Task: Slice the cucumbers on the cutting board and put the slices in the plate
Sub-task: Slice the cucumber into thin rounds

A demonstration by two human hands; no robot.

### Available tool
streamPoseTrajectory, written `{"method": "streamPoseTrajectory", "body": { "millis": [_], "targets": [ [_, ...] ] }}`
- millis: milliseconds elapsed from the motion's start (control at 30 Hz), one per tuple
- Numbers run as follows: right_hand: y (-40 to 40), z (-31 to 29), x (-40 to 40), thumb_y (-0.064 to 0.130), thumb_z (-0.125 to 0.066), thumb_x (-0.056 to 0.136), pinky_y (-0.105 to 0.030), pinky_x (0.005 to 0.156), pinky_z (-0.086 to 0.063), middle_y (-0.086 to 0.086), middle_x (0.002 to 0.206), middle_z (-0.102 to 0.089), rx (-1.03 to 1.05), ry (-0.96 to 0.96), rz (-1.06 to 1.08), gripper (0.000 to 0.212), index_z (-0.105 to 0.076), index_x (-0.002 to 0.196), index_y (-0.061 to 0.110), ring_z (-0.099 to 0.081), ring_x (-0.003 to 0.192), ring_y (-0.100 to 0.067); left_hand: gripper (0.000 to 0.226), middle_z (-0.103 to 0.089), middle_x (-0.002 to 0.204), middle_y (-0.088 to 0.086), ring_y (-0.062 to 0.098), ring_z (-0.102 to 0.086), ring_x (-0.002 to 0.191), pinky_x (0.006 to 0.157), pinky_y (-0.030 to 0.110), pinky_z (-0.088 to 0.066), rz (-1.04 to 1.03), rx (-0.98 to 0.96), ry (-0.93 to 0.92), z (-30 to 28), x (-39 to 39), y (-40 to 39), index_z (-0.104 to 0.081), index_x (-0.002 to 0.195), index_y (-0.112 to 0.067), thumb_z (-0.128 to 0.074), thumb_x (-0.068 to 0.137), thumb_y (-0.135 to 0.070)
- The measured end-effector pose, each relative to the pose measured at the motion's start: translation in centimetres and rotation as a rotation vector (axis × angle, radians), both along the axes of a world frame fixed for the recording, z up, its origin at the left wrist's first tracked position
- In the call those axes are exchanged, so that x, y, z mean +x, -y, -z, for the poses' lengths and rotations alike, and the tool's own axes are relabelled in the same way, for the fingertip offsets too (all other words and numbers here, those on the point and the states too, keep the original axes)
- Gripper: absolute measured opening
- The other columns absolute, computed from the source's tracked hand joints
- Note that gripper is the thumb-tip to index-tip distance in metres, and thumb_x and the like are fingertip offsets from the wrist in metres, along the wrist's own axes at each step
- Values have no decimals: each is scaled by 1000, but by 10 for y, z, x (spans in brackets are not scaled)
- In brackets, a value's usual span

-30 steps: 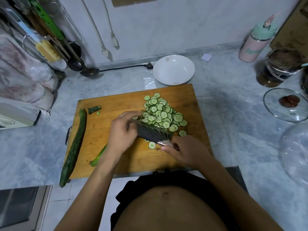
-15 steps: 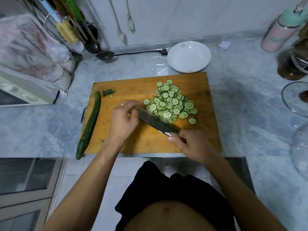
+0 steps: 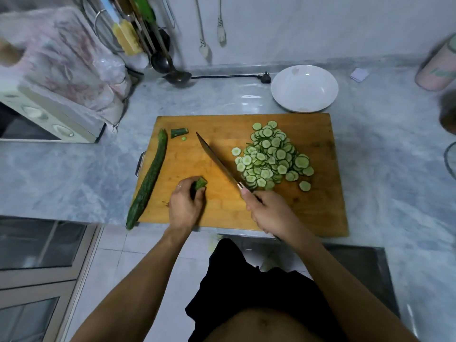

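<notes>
Gripping a short green cucumber stub [image 3: 200, 184] in curled left hand [image 3: 185, 203] near the wooden cutting board's [image 3: 320, 206] front edge; right hand [image 3: 270, 213] wrapped round a long steel knife [image 3: 217, 160], tip pointing far-left. Heaped right of the blade: thin, wet, floppy pale slices [image 3: 271, 156], likely best scooped, not pinched. Lying along the left edge: whole firm dark cucumber [image 3: 148, 180]. Beyond, on the counter: white round plate [image 3: 304, 88], no slices yet.
</notes>
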State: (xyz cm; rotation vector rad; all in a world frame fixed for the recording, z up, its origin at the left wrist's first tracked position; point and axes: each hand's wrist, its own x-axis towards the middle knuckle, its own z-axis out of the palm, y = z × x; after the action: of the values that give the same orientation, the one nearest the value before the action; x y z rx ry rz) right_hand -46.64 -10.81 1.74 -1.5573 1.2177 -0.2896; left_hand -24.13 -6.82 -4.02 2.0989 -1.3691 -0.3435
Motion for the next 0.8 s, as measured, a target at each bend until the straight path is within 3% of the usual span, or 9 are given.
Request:
{"method": "streamPoseTrajectory", "body": {
  "millis": [100, 233, 433, 567, 633, 800],
  "targets": [
    [1, 1, 6, 58, -38, 100, -33, 54, -35, -12, 63, -48, 25, -29, 14, 68, -55, 78, -4, -45, 51, -21, 30, -72, 115, 8, 26, -66, 104, 84, 33, -54, 94, -58, 21, 2, -8, 13, -71, 116, -9, -74, 89, -20],
    [2, 1, 14, 60, -33, 100, -34, 54, -37, -11, 58, -46, 28, -79, 2, 62, -52, 69, 10, -45, 47, -22, 22, -72, 115, 3, 21, -65, 107, 87, 32, -55, 81, -131, 13, 13, -15, 22, -76, 109, -10, -74, 88, -17],
    [7, -10, 25, 62, -23, 102, -26, 46, -38, -5, 46, -41, 137, -111, -29, 69, -38, 53, 15, -42, 37, -20, 21, -74, 112, 2, 18, -69, 102, 89, 32, -56, 54, -201, -41, 18, -17, 22, -77, 104, -7, -77, 85, -17],
    [0, -15, 24, 52, -22, 105, -33, 62, -32, -5, 58, -48, 5, -157, -64, 67, -44, 57, 11, -51, 64, -22, 21, -75, 107, 2, 10, -69, 97, 86, 30, -57, 21, -230, -102, 15, -21, 24, -78, 99, -6, -73, 84, -20],
    [-5, -18, 24, 52, -23, 105, -36, 65, -37, -8, 65, -53, -27, -139, -68, 67, -50, 63, 8, -54, 70, -26, 22, -75, 106, 2, 4, -66, 95, 85, 27, -56, -5, -231, -124, 14, -25, 24, -79, 97, -6, -70, 82, -20],
    [-13, -20, 31, 59, -22, 102, -36, 65, -44, -8, 69, -58, -91, -122, -88, 69, -57, 71, 8, -59, 70, -25, 15, -77, 92, 5, 18, -71, 83, 68, 24, -51, -52, -221, -204, 13, -29, 24, -79, 89, -10, -69, 80, -15]
  ]
}}
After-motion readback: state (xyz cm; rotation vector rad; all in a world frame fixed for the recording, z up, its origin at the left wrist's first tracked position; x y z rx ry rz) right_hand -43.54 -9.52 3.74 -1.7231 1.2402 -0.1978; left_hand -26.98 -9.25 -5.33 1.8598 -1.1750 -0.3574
